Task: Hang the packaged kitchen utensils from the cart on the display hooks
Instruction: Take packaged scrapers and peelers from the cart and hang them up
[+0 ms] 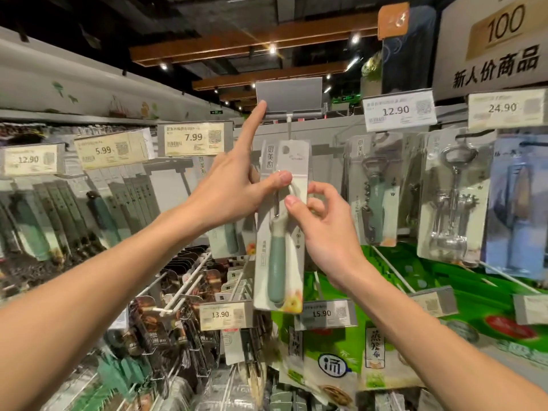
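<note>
Pack — left hand, right hand pinching.

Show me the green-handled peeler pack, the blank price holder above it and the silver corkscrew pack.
green-handled peeler pack (277,262): head view, on the green handle.
blank price holder (289,94): head view, middle of its grey face.
silver corkscrew pack (450,209): head view, on the metal corkscrew.

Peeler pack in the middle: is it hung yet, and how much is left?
Done: corkscrew packs hang on the right. In hand: the left hand and right hand pinch the peeler pack at its hook; whether it is threaded on is unclear. Left: the cart is out of view, so I cannot tell.
</note>
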The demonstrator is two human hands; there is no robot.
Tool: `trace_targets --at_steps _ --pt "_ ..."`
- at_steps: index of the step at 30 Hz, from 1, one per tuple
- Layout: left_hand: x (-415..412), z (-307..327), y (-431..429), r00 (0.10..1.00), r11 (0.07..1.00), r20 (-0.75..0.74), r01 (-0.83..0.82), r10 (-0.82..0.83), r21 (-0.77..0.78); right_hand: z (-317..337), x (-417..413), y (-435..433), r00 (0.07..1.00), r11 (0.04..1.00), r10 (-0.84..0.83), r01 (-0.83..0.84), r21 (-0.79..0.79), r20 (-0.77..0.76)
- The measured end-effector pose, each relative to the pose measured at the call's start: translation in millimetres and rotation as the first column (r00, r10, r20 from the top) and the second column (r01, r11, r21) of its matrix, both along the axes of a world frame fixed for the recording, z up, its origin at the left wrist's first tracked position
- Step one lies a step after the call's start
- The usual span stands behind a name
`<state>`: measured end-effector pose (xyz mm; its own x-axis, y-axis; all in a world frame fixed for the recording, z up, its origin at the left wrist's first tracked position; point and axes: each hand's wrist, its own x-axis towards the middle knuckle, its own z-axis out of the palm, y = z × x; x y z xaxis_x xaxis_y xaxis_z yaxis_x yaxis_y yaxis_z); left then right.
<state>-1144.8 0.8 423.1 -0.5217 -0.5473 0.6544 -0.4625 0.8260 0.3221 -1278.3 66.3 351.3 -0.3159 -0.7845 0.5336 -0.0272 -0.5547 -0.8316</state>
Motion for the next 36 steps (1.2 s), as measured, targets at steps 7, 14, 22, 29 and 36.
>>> trace_targets --at_steps 7,14,22,29,36 --pt "-20 -13 -9 0.985 0.984 -0.153 -0.099 0.076 -0.150 9 -17 -13 0.980 0.985 -0.175 0.173 -0.022 -0.097" --pt "-31 -43 -14 0.964 0.977 -0.257 -0.113 0.064 -0.181 -5 -30 -24 0.938 0.957 -0.290 0.290 -0.031 -0.191" --pt "-40 -112 -23 0.858 0.970 -0.513 0.101 0.028 0.222 -45 -39 -30 0.805 0.911 -0.400 0.403 -0.092 -0.438" --pt "-47 -107 -34 0.873 0.959 -0.484 0.094 0.050 0.267 -42 -51 -43 0.791 0.917 -0.367 0.397 -0.045 -0.490" --pt "-21 -110 -28 0.950 0.973 -0.283 -0.070 0.132 0.219 -57 -41 -19 0.664 0.802 -0.547 0.590 -0.093 -0.510"
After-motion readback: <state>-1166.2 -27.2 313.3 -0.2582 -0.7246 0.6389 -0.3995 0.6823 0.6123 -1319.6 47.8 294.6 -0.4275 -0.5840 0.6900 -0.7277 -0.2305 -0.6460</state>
